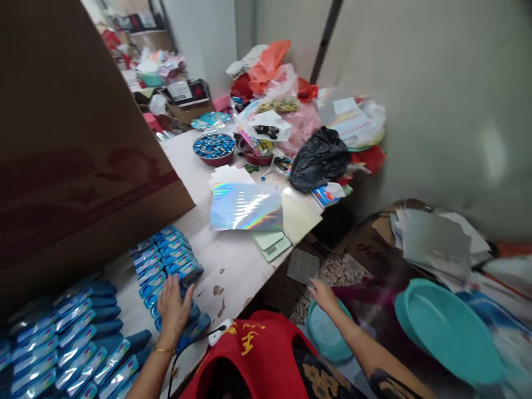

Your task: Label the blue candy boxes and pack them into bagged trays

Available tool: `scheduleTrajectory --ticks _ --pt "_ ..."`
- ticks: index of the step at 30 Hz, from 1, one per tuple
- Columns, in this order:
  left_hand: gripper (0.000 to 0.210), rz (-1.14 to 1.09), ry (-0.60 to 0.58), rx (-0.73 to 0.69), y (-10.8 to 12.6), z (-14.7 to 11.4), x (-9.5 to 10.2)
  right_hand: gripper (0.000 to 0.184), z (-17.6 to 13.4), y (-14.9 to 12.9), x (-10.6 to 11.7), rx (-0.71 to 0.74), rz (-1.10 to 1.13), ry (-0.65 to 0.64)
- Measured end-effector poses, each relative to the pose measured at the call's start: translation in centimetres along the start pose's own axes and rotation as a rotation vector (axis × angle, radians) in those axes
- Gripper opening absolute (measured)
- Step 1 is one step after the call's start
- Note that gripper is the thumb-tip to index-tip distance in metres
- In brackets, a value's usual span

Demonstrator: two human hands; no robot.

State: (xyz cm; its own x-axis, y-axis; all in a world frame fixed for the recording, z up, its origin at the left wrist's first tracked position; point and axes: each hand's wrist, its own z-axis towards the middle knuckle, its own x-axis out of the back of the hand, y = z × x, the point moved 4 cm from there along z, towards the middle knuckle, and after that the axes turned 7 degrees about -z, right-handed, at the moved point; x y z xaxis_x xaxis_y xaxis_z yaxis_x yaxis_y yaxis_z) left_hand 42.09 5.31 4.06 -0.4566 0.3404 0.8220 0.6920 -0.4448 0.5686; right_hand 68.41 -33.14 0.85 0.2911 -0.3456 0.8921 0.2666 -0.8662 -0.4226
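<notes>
My left hand (172, 305) lies with fingers outstretched over a double row of small blue packs (152, 274) on the white table. It touches packs near the row's front end, and no pack is gripped. My right hand (324, 295) is off the table's edge, above a round turquoise basin (328, 338) on the floor side. Its fingers look loosely extended and hold nothing I can see. More blue packs (77, 338) with shiny label faces stand in rows at the lower left.
A large brown carton (83, 138) rises at the left. On the table (233, 266) are a holographic sheet (247, 206), a pale green scale (272, 245), a bowl of blue pieces (214, 147) and a black plastic bag (320, 160). A turquoise tub (449, 327) stands at the right.
</notes>
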Motion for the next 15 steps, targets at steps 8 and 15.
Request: scheduleTrajectory --ticks 8,15 --pt "0.057 -0.944 -0.169 0.499 9.2 5.2 -7.4 0.067 23.2 -10.3 0.0 -0.112 0.487 0.155" --pt "0.028 -1.404 -0.139 0.984 12.3 12.1 -10.8 0.035 27.1 -11.0 -1.9 -0.251 0.911 -0.159"
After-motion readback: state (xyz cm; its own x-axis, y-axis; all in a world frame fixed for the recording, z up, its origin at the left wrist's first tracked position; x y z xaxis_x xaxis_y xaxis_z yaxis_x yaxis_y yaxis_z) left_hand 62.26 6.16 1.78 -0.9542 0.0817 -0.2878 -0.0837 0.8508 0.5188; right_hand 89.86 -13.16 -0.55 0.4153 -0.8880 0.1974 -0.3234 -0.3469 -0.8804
